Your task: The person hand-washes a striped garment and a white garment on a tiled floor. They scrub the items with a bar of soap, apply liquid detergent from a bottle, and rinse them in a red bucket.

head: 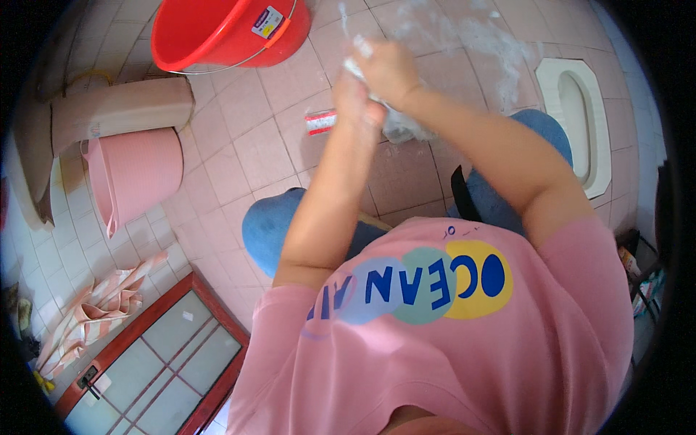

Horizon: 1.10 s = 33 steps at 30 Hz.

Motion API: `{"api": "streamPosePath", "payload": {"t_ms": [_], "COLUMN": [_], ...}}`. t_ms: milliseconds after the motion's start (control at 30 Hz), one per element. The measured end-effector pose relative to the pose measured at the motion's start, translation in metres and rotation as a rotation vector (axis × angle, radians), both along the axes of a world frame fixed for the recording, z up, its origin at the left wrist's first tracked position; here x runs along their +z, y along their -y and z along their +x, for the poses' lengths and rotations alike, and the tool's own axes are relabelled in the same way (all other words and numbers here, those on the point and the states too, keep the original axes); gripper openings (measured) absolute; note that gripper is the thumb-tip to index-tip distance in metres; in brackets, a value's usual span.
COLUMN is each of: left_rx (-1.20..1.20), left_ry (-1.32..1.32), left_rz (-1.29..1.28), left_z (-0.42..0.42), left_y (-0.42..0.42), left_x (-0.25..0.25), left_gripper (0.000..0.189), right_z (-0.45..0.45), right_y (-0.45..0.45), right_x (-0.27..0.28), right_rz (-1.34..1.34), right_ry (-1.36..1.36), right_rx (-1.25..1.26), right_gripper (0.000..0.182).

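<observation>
Both my hands are together above the tiled floor, clasped around a wet white cloth [356, 69]; motion blurs them. My left hand [357, 100] grips its lower part, fingers wrapped round. Just above and to the right, my right hand [389, 70] is closed on the same cloth, with white foam about the fingers. Below the hands, a pale greyish, translucent bundle [405, 126] shows near the floor; whether it is part of the cloth I cannot tell. A small red-and-white rectangular item [321, 123] lies left of my left wrist, partly hidden by it.
Soap suds [503, 60] streak the pink floor tiles [261, 152]. A red bucket [272, 46] with a wire handle stands at upper left. Left are a pink tub [138, 174] and a basin pedestal [125, 106]. A squat toilet [576, 125] is right; a red-framed door [163, 359] lower left.
</observation>
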<state>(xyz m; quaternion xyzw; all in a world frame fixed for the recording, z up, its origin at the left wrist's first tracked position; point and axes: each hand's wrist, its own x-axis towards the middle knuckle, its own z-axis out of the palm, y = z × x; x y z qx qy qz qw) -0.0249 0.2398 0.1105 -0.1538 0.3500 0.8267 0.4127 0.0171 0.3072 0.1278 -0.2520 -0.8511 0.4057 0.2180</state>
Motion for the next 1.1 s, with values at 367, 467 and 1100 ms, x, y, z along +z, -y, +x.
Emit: {"api": "streamPosePath", "payload": {"t_ms": [367, 467, 1100], "left_rx": [-0.213, -0.073, -0.173], "left_ry": [-0.260, 0.132, -0.159], "left_rz": [0.178, -0.053, 0.261], "left_z": [-0.032, 0.022, -0.036], "left_y": [0.042, -0.013, 0.053], "left_x": [-0.041, 0.036, -0.041], "left_gripper": [0.038, 0.036, 0.035], "right_z": [-0.007, -0.001, 0.015], "right_y": [0.027, -0.027, 0.059], "right_x": [0.003, 0.004, 0.027], "right_rz": [0.043, -0.271, 0.027], "right_ry": [-0.192, 0.097, -0.239], "right_rx": [0.090, -0.066, 0.148], "right_gripper": [0.034, 0.034, 0.027]}}
